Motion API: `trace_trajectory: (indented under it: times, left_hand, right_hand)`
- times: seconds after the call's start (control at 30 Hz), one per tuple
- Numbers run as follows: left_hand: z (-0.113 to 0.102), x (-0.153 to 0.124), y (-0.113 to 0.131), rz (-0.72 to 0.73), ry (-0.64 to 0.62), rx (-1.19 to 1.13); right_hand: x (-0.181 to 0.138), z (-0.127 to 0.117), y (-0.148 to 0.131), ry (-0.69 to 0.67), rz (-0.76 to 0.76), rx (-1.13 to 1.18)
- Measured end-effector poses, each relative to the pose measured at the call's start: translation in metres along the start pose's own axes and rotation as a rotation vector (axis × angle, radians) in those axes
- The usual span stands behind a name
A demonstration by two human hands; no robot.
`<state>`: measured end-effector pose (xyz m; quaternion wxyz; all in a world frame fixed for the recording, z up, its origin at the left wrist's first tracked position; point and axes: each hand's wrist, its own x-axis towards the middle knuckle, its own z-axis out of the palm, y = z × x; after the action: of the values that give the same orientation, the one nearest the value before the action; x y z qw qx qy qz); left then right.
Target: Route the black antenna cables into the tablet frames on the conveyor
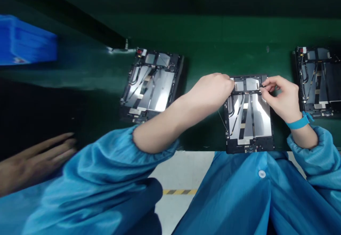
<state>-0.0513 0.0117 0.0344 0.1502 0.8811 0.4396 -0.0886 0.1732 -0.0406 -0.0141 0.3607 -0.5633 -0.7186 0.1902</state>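
Note:
An opened tablet frame (249, 121) with silver plates and black ribbon cables lies on the green belt (213, 39) right before me. My left hand (213, 89) rests curled on its top left corner, fingers closed against the frame. My right hand (282, 94), with a blue wrist strap, pinches a small dark part at the frame's top right corner. Both arms are in blue smock sleeves.
Another opened tablet frame (151, 84) lies to the left on the belt, a third (318, 80) at the far right. A blue bin (26, 41) sits far left. Another person's hand (34, 160) reaches in at the lower left. Grey floor with a striped line shows below.

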Motion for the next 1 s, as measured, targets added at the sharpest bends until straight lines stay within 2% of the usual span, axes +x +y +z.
trace_trajectory:
  times: [0.13, 0.23, 0.33, 0.47, 0.6, 0.7, 0.83, 1.0]
  left_hand:
    - [0.017, -0.017, 0.025, -0.109, 0.153, -0.055]
    - [0.034, -0.021, 0.048, -0.162, 0.178, -0.04]
    - [0.045, -0.02, 0.061, -0.196, 0.172, -0.049]
    - [0.048, -0.023, 0.057, -0.199, 0.216, -0.17]
    - [0.049, -0.023, 0.048, -0.184, 0.347, -0.248]
    - [0.048, -0.008, 0.043, -0.093, 0.414, -0.285]
    - [0.044, 0.024, 0.036, 0.096, 0.29, -0.399]
    - [0.031, 0.044, 0.026, 0.183, 0.143, -0.464]
  right_hand:
    - [0.013, 0.001, 0.0, -0.064, -0.067, -0.194]
    - [0.015, 0.001, -0.002, -0.168, -0.166, -0.259]
    - [0.01, -0.006, -0.002, -0.234, -0.193, -0.219]
    - [0.0, -0.015, 0.007, -0.241, -0.081, -0.005]
    - [-0.009, -0.011, 0.019, -0.113, 0.152, 0.233]
    - [-0.011, -0.006, 0.026, -0.03, 0.252, 0.315]
    - [-0.01, -0.008, 0.029, -0.027, 0.295, 0.327]
    - [-0.009, -0.012, 0.026, -0.04, 0.303, 0.311]
